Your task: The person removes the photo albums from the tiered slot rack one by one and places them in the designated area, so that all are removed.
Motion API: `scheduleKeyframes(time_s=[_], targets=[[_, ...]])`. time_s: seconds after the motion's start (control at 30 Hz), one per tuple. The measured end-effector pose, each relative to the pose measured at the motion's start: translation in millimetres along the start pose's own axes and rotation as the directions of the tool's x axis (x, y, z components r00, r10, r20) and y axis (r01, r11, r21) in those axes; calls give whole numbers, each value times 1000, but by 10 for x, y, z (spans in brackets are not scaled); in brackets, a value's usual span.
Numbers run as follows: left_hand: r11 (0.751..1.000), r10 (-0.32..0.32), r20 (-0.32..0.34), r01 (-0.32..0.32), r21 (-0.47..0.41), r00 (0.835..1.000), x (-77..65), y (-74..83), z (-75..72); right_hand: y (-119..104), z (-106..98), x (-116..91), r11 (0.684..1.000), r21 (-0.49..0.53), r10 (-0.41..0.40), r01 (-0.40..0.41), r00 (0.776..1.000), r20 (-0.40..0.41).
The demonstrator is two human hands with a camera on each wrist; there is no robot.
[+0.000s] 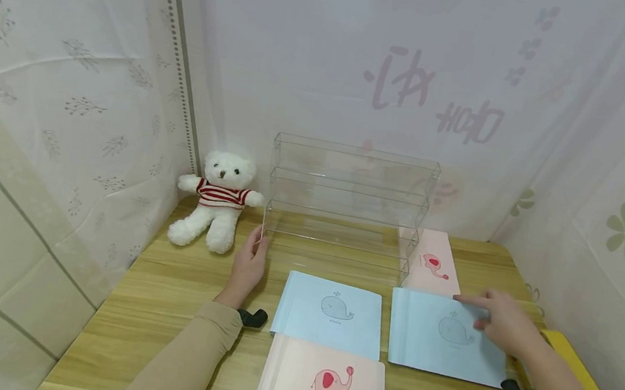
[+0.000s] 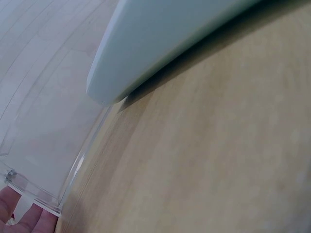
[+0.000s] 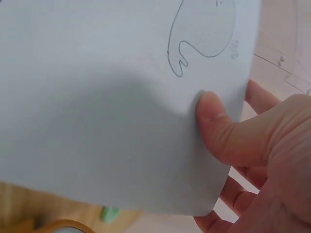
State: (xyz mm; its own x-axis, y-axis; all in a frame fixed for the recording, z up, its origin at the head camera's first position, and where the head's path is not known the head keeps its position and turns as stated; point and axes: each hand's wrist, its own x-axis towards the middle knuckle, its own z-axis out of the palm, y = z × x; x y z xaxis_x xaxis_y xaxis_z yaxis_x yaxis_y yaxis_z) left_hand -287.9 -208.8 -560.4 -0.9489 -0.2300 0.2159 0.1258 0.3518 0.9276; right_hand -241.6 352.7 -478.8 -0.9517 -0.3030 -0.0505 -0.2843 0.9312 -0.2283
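Note:
My left hand (image 1: 250, 265) grips the left end of a clear stepped acrylic rack (image 1: 341, 246); its fingertips (image 2: 34, 217) show at the panel's edge in the left wrist view. With my right hand (image 1: 507, 327) I hold a light blue whale booklet (image 1: 418, 336) by its right side, thumb (image 3: 214, 111) on the cover and the other fingers behind. To its left, another blue whale booklet (image 1: 303, 311) lies in front of the rack. Nearer me is a pink elephant booklet (image 1: 293, 377), overlapping the blue one's lower edge.
A white teddy bear (image 1: 220, 226) in a striped sweater sits left of the rack. Another pink elephant booklet (image 1: 435, 246) shows by the rack's right end, partly hidden. Something yellow (image 1: 580, 369) lies at the table's right edge, behind my right forearm. Patterned curtains (image 1: 333, 51) surround the table.

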Motion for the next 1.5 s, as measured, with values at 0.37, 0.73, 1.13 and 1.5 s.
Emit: scheduleKeyframes(time_s=[0.37,0.73,1.13,1.5], targets=[[1000,22,15,-22,-2,1000,18,-69,-24,26,250,25,992,77,90,-96,993,80],[1000,26,19,-26,-1,999,18,-19,-9,-7,345,43,974,94,187,-204,969,159],[1000,22,15,-22,3,1000,33,-21,-24,-2,420,61,982,65,165,-177,972,165],[1000,22,15,-23,11,1000,59,-59,-63,-216,469,53,987,-13,163,-162,983,85]])
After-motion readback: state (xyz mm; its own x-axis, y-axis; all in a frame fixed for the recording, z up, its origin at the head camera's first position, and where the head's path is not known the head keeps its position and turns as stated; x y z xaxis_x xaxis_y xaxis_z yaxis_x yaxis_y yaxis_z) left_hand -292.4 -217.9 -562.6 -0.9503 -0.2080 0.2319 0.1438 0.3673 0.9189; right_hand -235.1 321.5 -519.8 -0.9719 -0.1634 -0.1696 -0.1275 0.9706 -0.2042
